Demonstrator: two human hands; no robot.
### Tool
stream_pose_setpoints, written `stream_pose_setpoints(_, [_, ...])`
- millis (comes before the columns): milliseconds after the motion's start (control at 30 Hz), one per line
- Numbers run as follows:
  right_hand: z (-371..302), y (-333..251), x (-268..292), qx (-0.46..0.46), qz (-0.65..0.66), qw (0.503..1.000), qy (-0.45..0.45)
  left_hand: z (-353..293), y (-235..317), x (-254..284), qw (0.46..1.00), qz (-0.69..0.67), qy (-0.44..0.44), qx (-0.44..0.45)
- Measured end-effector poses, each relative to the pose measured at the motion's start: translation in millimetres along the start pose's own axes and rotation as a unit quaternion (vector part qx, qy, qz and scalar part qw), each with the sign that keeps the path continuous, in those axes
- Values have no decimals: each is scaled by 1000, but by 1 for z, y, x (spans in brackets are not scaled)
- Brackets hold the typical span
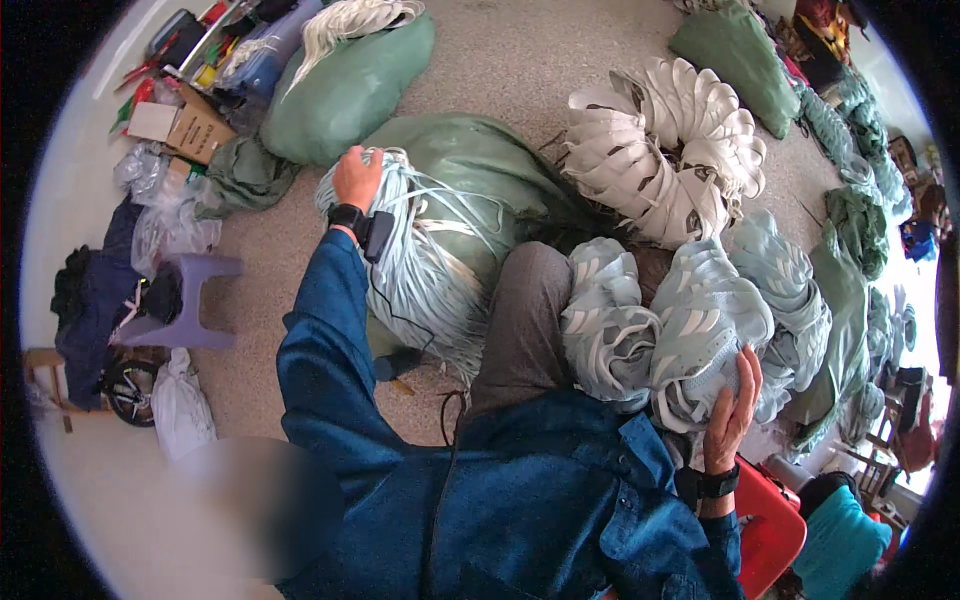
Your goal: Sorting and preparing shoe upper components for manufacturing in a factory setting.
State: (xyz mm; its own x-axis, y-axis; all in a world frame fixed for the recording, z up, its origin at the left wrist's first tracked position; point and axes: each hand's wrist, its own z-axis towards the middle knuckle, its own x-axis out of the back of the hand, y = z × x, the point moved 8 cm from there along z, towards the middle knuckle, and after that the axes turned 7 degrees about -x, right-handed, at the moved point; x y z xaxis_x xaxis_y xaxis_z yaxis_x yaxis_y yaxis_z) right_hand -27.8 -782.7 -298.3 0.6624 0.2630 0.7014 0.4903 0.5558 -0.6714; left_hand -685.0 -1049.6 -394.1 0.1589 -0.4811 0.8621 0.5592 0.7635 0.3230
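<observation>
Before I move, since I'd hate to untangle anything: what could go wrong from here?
The pale-blue laces by the left hand could tangle, as many loose strands spread over the green sack. The thin black cord hanging in front of them might snag. The right hand lies against a pale-blue bundle with fingers extended, so the bundle might slide if bumped.

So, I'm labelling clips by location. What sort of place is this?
Probably a small workroom, perhaps in a home: it holds bundles of pale-blue shoe uppers, a mass of lace-like strands and stuffed green sacks.
</observation>
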Motion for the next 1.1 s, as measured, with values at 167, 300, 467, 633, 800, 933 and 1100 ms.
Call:
stream_pose_setpoints(167, [2, 0, -2, -22, -8, 1000, 14, -12, -34, -65, 951, 16, -288, 116])
stream_pose_setpoints(300, [3, 0, 0, -32, -5, 999, 26, -12, -59, -63, 935, -27, -315, 162])
stream_pose_setpoints(467, [4, 1, -3, -19, -3, 999, 29, -38, -80, 4, 924, -317, -90, 192])
stream_pose_setpoints(633, [2, -1, 2, -8, 16, 999, 31, -95, -58, 74, 695, -656, -77, 286])
stream_pose_setpoints(800, [9, -5, 20, -10, 30, 999, -12, -123, -26, 140, 686, -691, -54, 222])
stream_pose_setpoints(933, [27, -68, 48, 57, 48, 997, 30, -133, 67, 164, 701, -686, -154, 120])
stream_pose_setpoints(1100, [33, -227, 18, 317, 117, 935, -109, -181, 209, 184, 661, -654, -367, 31])
